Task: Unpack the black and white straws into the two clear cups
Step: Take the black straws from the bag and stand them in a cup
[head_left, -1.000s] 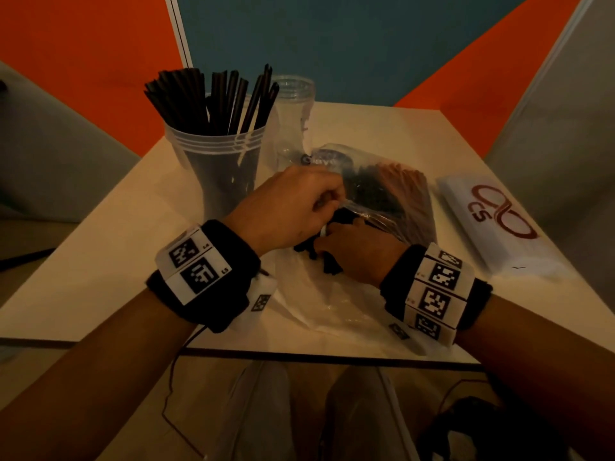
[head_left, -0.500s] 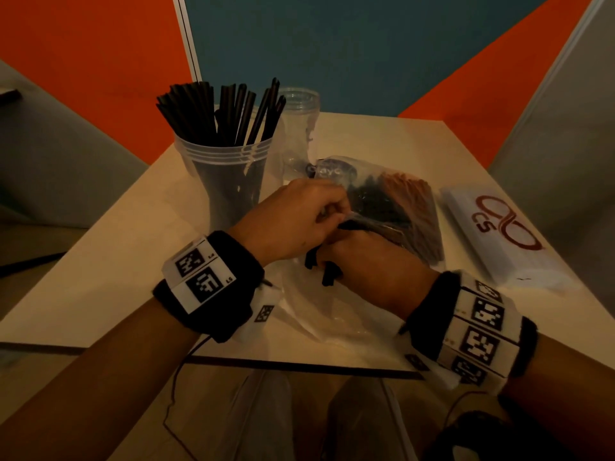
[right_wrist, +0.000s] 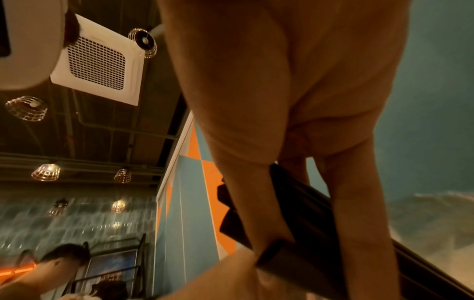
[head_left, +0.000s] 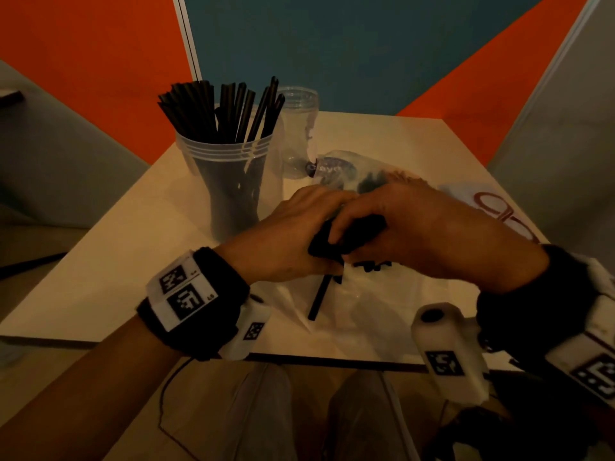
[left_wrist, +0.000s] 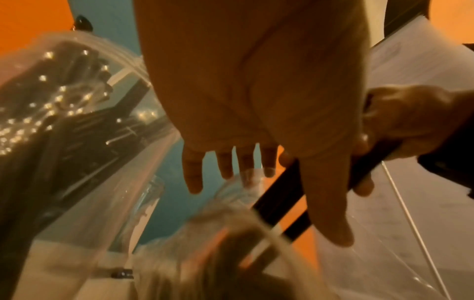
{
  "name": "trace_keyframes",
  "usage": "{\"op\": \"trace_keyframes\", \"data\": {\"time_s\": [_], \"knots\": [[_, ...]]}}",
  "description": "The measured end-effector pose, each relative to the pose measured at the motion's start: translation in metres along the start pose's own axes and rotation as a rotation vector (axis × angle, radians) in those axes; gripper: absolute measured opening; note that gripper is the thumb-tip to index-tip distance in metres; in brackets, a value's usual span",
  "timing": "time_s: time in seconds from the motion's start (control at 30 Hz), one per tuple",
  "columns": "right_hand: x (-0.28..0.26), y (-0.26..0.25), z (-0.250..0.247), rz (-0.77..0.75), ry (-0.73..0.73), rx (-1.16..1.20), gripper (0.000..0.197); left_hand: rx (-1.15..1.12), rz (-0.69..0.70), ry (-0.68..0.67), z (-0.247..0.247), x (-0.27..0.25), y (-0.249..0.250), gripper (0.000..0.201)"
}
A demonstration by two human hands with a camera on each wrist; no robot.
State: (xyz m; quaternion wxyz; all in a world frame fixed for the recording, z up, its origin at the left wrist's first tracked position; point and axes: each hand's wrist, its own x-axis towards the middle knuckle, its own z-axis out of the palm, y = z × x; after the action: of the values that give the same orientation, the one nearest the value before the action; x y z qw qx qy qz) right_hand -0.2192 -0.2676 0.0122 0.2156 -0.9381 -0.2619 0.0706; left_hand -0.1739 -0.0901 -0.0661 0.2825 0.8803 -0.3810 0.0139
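Note:
My right hand (head_left: pixel 409 227) grips a bundle of black straws (head_left: pixel 349 232) above the clear plastic bag (head_left: pixel 359 304) at the table's near middle. In the right wrist view its thumb and fingers wrap the black straws (right_wrist: pixel 307 215). My left hand (head_left: pixel 293 234) lies beside it, fingers straight and touching the bag, thumb laid along the straws (left_wrist: pixel 279 201). One black straw (head_left: pixel 318 299) lies loose on the bag. A clear cup (head_left: pixel 229 171) full of black straws stands at the back left. The second clear cup (head_left: pixel 298 134) behind it holds nothing.
A bag of dark and brown straws (head_left: pixel 369 179) lies behind my hands. A white packet with a red logo (head_left: pixel 492 207) lies at the right. The table's front edge (head_left: pixel 332 359) is close to my wrists. Orange and teal walls stand behind the table.
My right hand has lifted and drawn the black bundle out of the bag toward me. One straw has dropped onto the bag. My left hand has eased its pinch on the bag.

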Motion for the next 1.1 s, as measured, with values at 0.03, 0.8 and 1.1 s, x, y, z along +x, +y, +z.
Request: {"op": "trace_keyframes", "data": {"time_s": [0.03,0.8,1.1], "knots": [[-0.001,-0.002,-0.002,0.011,-0.002,0.033,0.022,-0.027,0.018,0.036,0.004,0.004,-0.001,0.087],[-0.027,-0.018,-0.031,0.075,0.175,0.497,0.081,-0.711,0.01,0.233,0.001,0.01,0.022,0.03],[0.007,-0.026,0.0,-0.126,0.366,0.444,0.089,-0.811,0.026,0.407,-0.007,0.015,0.04,0.014]]}}
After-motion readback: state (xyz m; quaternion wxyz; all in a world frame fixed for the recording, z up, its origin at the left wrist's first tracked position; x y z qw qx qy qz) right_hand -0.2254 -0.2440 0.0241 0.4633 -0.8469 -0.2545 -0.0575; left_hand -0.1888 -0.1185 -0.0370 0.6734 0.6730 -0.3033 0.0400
